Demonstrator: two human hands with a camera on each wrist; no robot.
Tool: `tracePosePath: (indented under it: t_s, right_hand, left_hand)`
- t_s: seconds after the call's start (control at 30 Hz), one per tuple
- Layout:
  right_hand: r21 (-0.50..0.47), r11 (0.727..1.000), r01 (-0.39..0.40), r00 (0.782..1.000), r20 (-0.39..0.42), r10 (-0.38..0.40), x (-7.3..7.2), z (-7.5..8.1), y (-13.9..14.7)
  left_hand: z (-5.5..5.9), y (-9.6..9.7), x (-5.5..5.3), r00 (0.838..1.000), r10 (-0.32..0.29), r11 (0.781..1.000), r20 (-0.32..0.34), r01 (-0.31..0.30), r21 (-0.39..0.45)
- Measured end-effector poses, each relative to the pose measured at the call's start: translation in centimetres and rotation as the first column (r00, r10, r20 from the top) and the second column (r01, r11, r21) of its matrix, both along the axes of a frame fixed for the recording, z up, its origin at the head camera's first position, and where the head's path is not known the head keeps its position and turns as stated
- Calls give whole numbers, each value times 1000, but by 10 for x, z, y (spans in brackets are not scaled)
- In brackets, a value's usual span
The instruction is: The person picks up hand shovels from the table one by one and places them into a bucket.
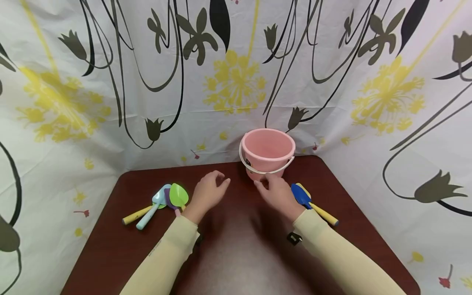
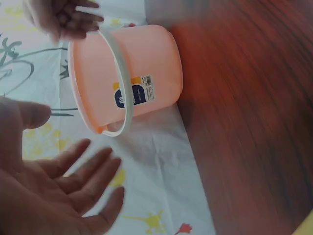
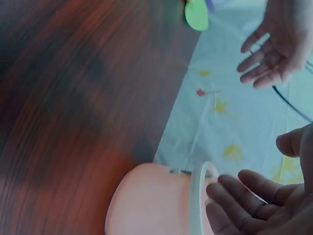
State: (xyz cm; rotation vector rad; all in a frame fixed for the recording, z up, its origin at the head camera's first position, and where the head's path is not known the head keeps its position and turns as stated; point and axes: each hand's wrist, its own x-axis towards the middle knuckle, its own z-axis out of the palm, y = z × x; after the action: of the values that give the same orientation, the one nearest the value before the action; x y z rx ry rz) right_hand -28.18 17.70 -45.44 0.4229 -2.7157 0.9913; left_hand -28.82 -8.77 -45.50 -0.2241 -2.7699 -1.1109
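Observation:
A pink bucket [image 1: 271, 165] with a white handle [image 2: 124, 88] stands upright at the back of the table, the handle hanging down its front. My right hand [image 1: 278, 192] is in front of it; in the right wrist view its loosely bent fingertips [image 3: 217, 196] are right at the handle. To the left, my left hand [image 1: 208, 191] is held out with nothing in it, fingers spread and relaxed in the left wrist view. Near my left forearm lie several toy shovels, among them a light blue one [image 1: 149, 215] and one with a green blade [image 1: 179, 195].
On the right, a toy shovel with a blue blade [image 1: 300, 196] and yellow handle lies over another yellow piece [image 1: 304, 189], partly behind my right wrist. The dark red table [image 1: 228, 254] is bordered by a flower-patterned white curtain [image 1: 199, 139] at the back and sides.

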Motion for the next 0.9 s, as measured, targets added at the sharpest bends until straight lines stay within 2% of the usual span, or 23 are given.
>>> tracePosePath:
  t_s: [0.1,0.23,0.33,0.43,0.6,0.8,0.9]
  right_hand:
    - [-60,997,38,999,12,-38,-2,6,15]
    - [-131,988,81,996,-18,-84,-7,13,35]
    - [-185,977,105,994,-13,-110,-10,19,50]
    - [-226,964,138,990,23,-136,-14,24,64]
    - [-309,931,194,980,101,-171,-26,27,83]
    - [-436,860,265,961,189,-201,-45,22,103]
    - [-474,831,291,955,192,-226,-57,17,112]
  left_hand:
    - [3,1,-10,1000,12,991,14,-14,133]
    - [7,6,-25,1000,23,959,-2,-21,282]
    - [10,12,-36,1000,14,919,-9,-9,393]
    - [11,21,-46,1000,-1,872,12,-5,490]
    - [14,35,-59,997,-20,814,73,-26,580]
    - [15,50,-68,992,-72,723,106,-21,691]
    - [13,56,-72,989,-70,712,128,-40,701]
